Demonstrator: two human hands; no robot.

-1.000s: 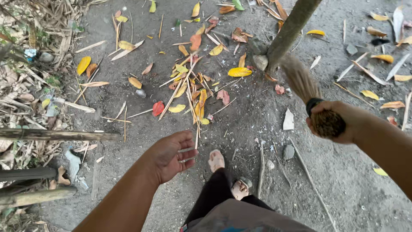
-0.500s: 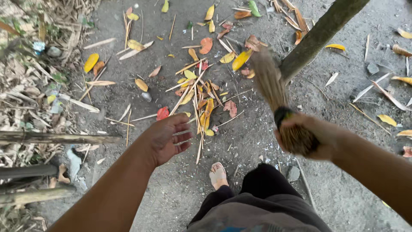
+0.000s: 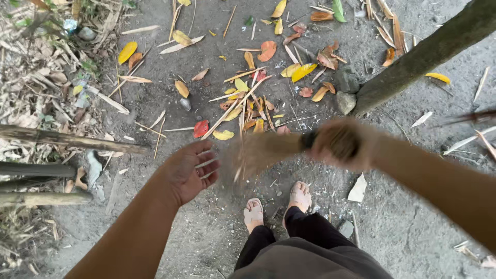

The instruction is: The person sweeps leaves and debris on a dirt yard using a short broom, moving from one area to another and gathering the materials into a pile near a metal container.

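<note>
The right hand (image 3: 338,144) is clenched around the bound end of a stick broom (image 3: 263,151), both smeared by motion blur, so the fingers are hard to make out. The bristles fan out leftward over the dirt ground (image 3: 413,232), just beside the left hand (image 3: 188,170), which hangs released, fingers loosely spread, holding nothing. Beyond them lies a heap of fallen leaves (image 3: 248,98) and thin sticks. A leaning tree trunk (image 3: 423,54) runs off the frame's right corner. Two sandalled feet (image 3: 276,204) stand below.
</note>
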